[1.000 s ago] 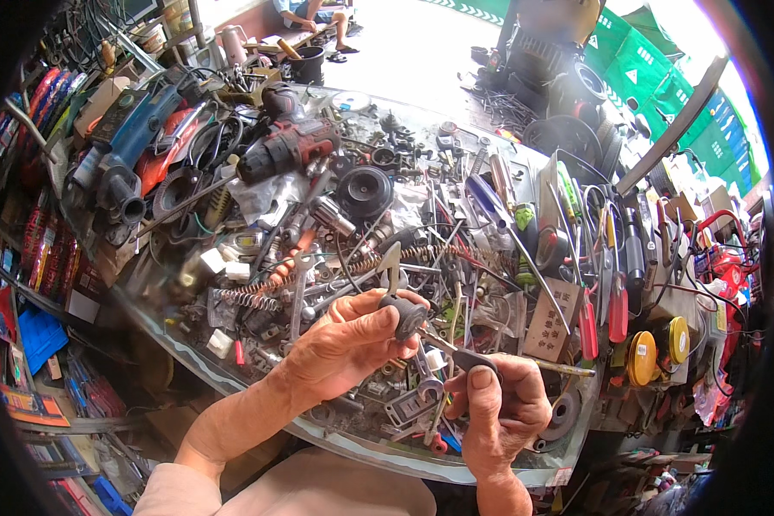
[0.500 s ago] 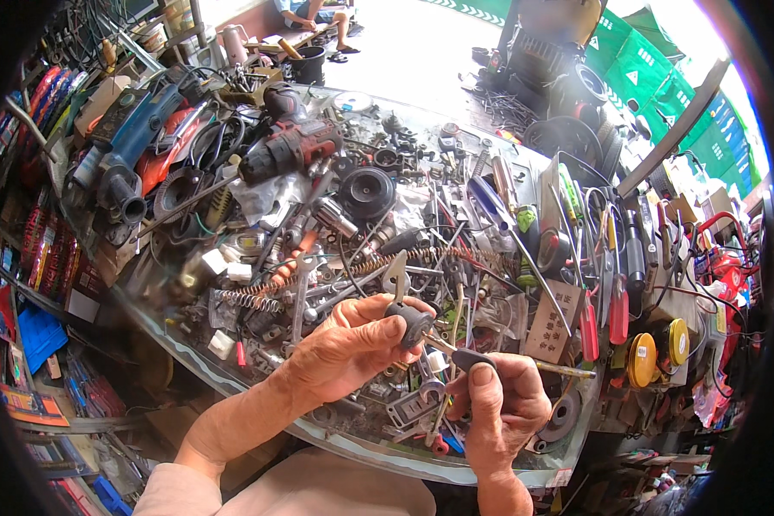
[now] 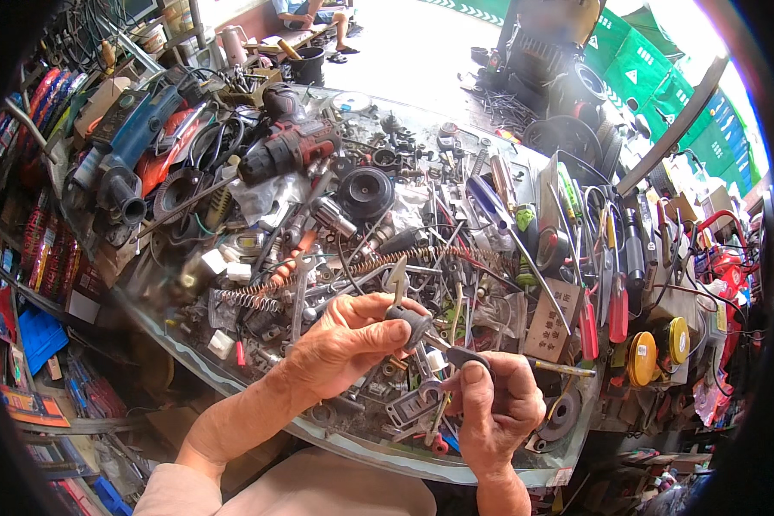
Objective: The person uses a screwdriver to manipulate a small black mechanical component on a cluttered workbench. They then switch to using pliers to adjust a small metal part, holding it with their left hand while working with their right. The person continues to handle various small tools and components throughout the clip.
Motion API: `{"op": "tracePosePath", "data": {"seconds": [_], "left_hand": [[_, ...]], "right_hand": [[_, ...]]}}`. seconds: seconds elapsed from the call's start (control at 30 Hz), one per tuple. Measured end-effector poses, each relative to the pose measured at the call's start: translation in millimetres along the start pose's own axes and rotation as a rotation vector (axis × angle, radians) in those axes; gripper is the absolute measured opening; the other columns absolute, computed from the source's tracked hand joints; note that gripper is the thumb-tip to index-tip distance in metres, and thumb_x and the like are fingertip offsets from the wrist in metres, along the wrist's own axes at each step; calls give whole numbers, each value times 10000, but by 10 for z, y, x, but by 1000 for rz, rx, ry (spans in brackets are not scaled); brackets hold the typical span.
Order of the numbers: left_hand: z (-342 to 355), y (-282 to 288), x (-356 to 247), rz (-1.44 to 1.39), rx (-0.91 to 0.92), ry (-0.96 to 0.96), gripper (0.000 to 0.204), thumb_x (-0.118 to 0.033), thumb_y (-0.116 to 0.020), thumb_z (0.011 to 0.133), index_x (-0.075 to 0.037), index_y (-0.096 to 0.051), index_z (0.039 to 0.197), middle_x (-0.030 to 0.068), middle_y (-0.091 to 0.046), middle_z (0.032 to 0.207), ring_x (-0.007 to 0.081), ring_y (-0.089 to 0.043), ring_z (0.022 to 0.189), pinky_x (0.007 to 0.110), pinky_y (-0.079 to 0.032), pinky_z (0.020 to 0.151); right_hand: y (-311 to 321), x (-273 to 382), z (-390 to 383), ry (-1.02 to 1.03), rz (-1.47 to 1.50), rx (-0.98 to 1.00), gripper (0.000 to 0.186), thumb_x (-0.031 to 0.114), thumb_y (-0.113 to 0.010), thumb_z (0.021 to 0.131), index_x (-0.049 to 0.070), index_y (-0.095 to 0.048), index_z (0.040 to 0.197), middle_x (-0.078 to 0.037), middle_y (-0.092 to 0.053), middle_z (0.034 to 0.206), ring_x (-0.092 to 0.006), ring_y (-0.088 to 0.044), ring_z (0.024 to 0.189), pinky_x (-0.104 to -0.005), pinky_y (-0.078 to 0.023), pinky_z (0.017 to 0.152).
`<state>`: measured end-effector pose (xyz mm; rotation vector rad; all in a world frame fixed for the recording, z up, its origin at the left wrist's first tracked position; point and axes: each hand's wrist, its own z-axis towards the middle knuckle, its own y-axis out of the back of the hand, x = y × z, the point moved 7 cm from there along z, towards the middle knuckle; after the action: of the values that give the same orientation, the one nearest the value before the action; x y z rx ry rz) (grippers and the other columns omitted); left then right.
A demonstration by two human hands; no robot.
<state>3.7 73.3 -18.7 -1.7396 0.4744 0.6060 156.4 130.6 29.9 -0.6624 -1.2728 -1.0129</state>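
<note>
My left hand (image 3: pixel 348 340) pinches a small black round lock cylinder (image 3: pixel 411 327) between thumb and fingers, above the cluttered glass table. A pointed metal blade (image 3: pixel 398 279) stands up beside the cylinder; fingers hide its lower end. In my right hand (image 3: pixel 494 400), thumb and bent forefinger grip the black head of a key (image 3: pixel 468 354). Its metal shank points left to the cylinder's near right side. Whether the tip sits inside the cylinder cannot be made out. Just below the two hands lie an open-end wrench (image 3: pixel 428 389) and a grey rectangular metal piece (image 3: pixel 411 408).
Springs, bolts and tools crowd the glass-topped table (image 3: pixel 232 378). A red-black power drill (image 3: pixel 292 146) lies at far left, beside a blue angle grinder (image 3: pixel 142 125). Screwdrivers with red handles (image 3: pixel 619 310) hang at right near yellow round tins (image 3: pixel 642 359). A person (image 3: pixel 314 17) sits in the background.
My right hand has shifted slightly left with the key, whose head is turned a little and sits nearer the lock cylinder. My left hand stays almost in place.
</note>
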Motion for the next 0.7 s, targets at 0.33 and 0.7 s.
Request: {"op": "tracePosePath", "data": {"seconds": [0.33, 0.7], "left_hand": [[11, -4, 45, -7, 38, -10, 339, -112, -704, 848, 24, -603, 1142, 31, -666, 929, 78, -617, 822, 221, -506, 768], [27, -1, 88, 1, 62, -8, 324, -104, -684, 862, 25, -594, 1145, 51, -664, 930, 102, -626, 851, 241, -515, 788]], "right_hand": [[20, -29, 2, -45, -49, 106, 207, 143, -599, 914, -19, -594, 787, -32, -546, 555, -79, -497, 464, -247, -392, 437], [2, -39, 13, -146, 20, 80, 333, 259, -574, 934, -11, -562, 741, -23, -561, 542, -52, -494, 415, -201, -356, 380]]}}
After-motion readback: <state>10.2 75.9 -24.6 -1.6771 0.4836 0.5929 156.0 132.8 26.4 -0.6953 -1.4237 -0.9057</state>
